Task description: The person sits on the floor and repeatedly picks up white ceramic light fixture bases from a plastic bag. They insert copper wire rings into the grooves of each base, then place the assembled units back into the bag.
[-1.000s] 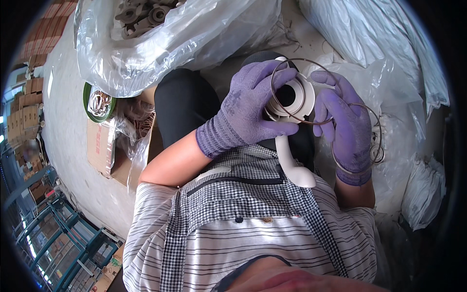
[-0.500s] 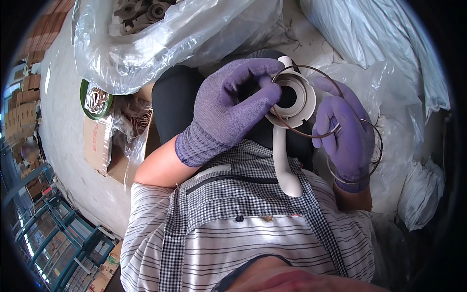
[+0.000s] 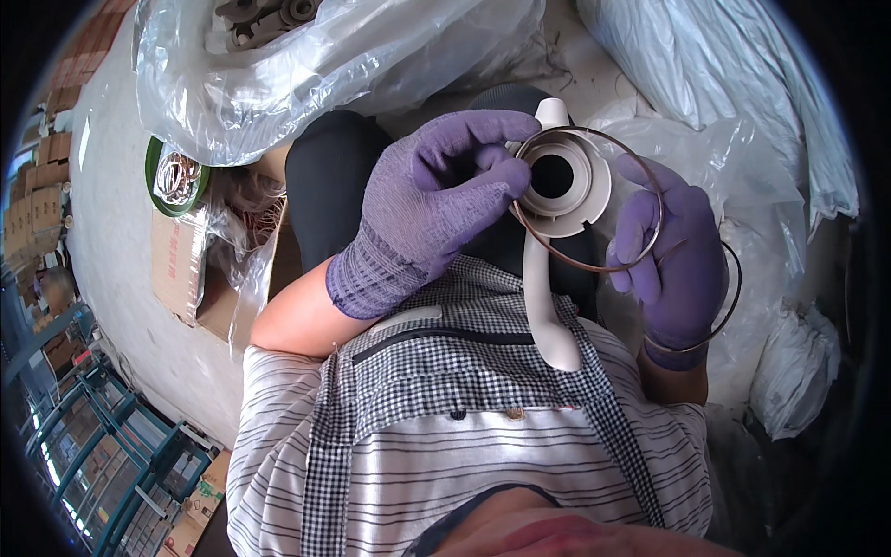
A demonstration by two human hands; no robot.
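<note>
My left hand (image 3: pixel 436 190), in a purple knit glove, pinches the left side of a thin brown wire ring (image 3: pixel 579 265) between thumb and forefinger. The ring stands in front of a pale plastic part (image 3: pixel 599 176) with a round dark opening and two arms, which lies over my lap; whether the two touch cannot be told. At the ring's right side is my right hand (image 3: pixel 682 246), also gloved, its fingers curled against the wire. A second, darker wire ring (image 3: pixel 739 283) hangs around that hand and wrist. The right palm is hidden.
A clear plastic bag (image 3: pixel 371 88) with grey parts stands ahead on the left. Below it are a green-rimmed bowl (image 3: pixel 151 176) of wire rings and an open cardboard box (image 3: pixel 176 265). Plastic sheeting (image 3: pixel 724 56) lies at right, a white sack (image 3: pixel 794 371) lower down.
The right side of the brown ring has swung out in front of my right fingers. My right hand has shifted slightly right and its fingers have loosened. The left hand keeps its pinch.
</note>
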